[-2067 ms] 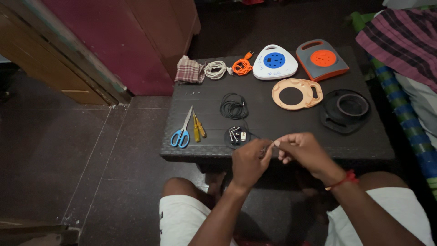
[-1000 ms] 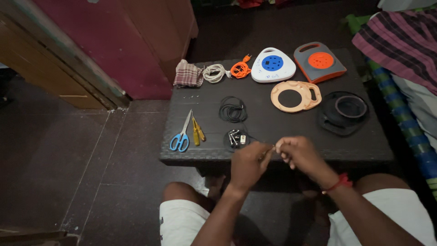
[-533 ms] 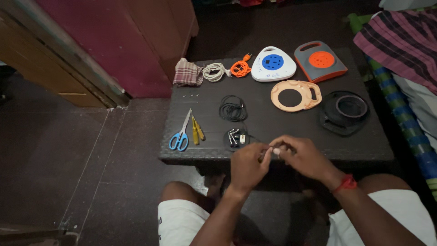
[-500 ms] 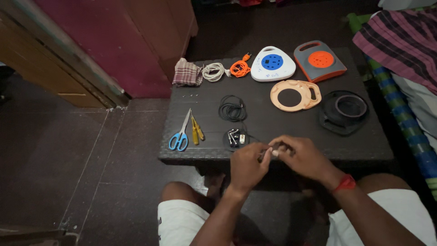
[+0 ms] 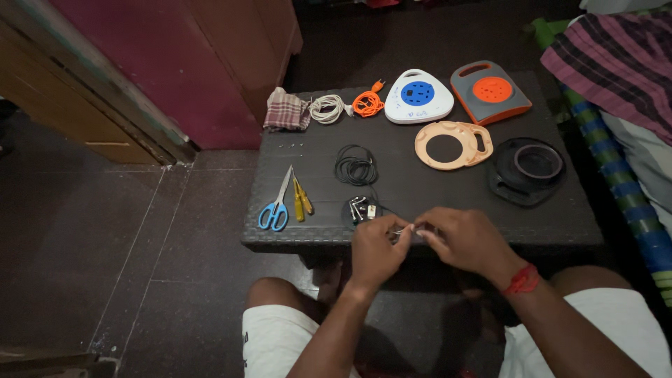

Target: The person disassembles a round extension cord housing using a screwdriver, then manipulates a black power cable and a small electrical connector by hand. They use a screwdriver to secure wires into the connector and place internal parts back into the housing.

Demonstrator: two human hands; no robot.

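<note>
A small pale part (image 5: 406,229) is pinched between the left hand (image 5: 376,250) and right hand (image 5: 467,240) at the dark table's (image 5: 448,203) near edge, behind which are laid one scissors (image 5: 275,203), one black wire coil (image 5: 355,165), two round socket reels (image 5: 418,97) and two empty casings (image 5: 453,143).

No packages, signs or screens on my table (image 5: 560,217). Only marking: small dark lettering on the white, rounded-triangle socket box (image 5: 418,96), far side, below its blue round centre.
</note>
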